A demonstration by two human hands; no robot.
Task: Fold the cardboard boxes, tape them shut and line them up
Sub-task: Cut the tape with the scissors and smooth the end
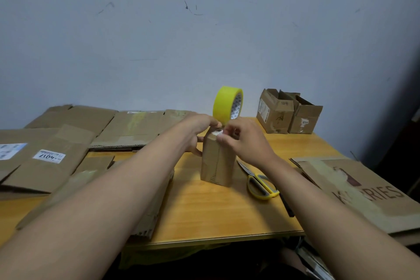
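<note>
**Both hands at the top of an upright box, tape roll above**

A small folded box (217, 161) stands upright at the centre of the table (211, 211). Both hands meet at its top end. The left hand (197, 128) comes in from 8 o'clock, its fingers curled and pinching at the bottom edge of the yellow tape roll (227, 103), which stands on edge just above the box at 12 o'clock. The right hand (241, 141) comes in from 4 o'clock, fingers bent and gripping the box's top corner; whether it also holds tape cannot be told.

Scissors (259, 183) with yellow handles lie on the table just beside the box at 4 o'clock, blades pointing toward it. Two folded boxes (288, 112) stand side by side, touching, at the table's far edge at 2 o'clock, their top flaps open. Flattened cardboard (68, 143) is spread in overlapping sheets from 9 to 11 o'clock, some with white labels. A large flat sheet (359, 191) with printed letters lies at 3 o'clock, overhanging the table edge. A scuffed wall (204, 30) rises behind.
</note>
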